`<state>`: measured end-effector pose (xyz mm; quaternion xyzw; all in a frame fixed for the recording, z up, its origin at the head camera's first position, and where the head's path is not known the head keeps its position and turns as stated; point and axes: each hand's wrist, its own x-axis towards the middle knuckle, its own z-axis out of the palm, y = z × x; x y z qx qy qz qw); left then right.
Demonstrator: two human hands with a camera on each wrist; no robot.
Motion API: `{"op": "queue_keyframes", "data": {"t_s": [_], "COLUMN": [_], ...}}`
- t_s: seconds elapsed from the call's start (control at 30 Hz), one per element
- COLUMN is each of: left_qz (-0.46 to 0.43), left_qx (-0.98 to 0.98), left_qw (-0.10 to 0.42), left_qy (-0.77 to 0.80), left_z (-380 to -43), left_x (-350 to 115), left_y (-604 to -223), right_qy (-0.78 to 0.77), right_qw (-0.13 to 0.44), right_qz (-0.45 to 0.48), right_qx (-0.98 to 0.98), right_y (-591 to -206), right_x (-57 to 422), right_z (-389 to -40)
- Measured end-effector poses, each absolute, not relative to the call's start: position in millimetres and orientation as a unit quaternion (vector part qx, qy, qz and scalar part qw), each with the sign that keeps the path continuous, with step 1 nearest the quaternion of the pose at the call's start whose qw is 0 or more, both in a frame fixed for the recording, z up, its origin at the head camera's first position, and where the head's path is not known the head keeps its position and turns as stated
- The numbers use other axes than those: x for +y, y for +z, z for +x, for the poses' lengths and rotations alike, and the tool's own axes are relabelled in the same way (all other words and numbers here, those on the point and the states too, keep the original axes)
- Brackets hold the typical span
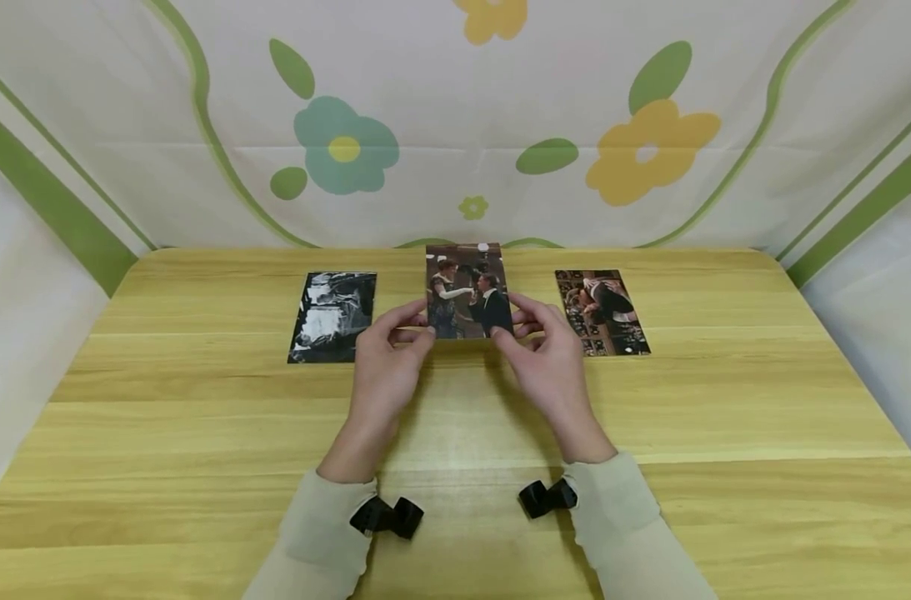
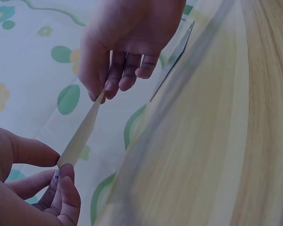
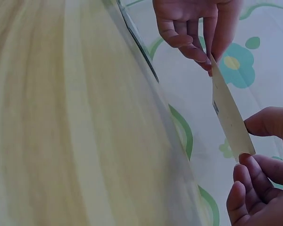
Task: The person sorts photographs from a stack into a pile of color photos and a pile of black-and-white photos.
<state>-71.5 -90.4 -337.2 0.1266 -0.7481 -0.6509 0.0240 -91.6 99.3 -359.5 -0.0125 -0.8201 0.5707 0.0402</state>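
A photo card [image 1: 466,292] of a woman in a patterned dress and a man in a dark suit is held up above the table's far part. My left hand [image 1: 389,358] pinches its lower left corner between thumb and fingers. At the lower right corner, my right hand [image 1: 547,354] pinches it the same way. Both wrist views show the card's pale back, as a thin strip [image 2: 82,134] in the left one and a wider one [image 3: 231,115] in the right. The card is tilted, its picture facing the head camera.
On the wooden table [image 1: 455,517] a black-and-white photo card [image 1: 333,317] lies left of my hands. A coloured photo card [image 1: 603,312] lies to the right, partly behind my right hand. A flowered cloth [image 1: 440,100] hangs behind the table's far edge.
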Motion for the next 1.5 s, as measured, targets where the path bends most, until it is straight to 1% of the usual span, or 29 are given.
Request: {"op": "queue_keyframes", "data": {"t_s": [0.2,0.43,0.63,0.8,1.07,1.2,1.5], "left_qz": [0.126,0.114,0.113,0.097,0.065,0.057,0.028], "left_qx": [-0.749,-0.743,-0.738,-0.756,-0.755,-0.76,-0.763], "left_qw": [0.028,0.021,0.013,0.0,-0.027,-0.05,-0.078], "left_qy": [-0.65,-0.659,-0.665,-0.647,-0.652,-0.646,-0.641], "left_z": [-72,-72,-75,-79,-88,-94,-105], "left_x": [-89,-79,-69,-55,-25,-2,48], "left_y": [-336,-338,-341,-340,-338,-340,-340], "right_qy": [0.575,0.577,0.572,0.58,0.591,0.591,0.617], "right_qw": [0.05,0.079,0.07,0.086,0.121,0.139,0.185], "right_qz": [-0.019,-0.049,-0.071,-0.093,-0.136,-0.177,-0.264], "right_qx": [-0.816,-0.812,-0.814,-0.805,-0.786,-0.774,-0.718], "right_y": [-360,-364,-366,-369,-368,-366,-372], "right_x": [100,104,113,124,151,169,209], "right_z": [-92,-95,-97,-100,-106,-109,-115]}}
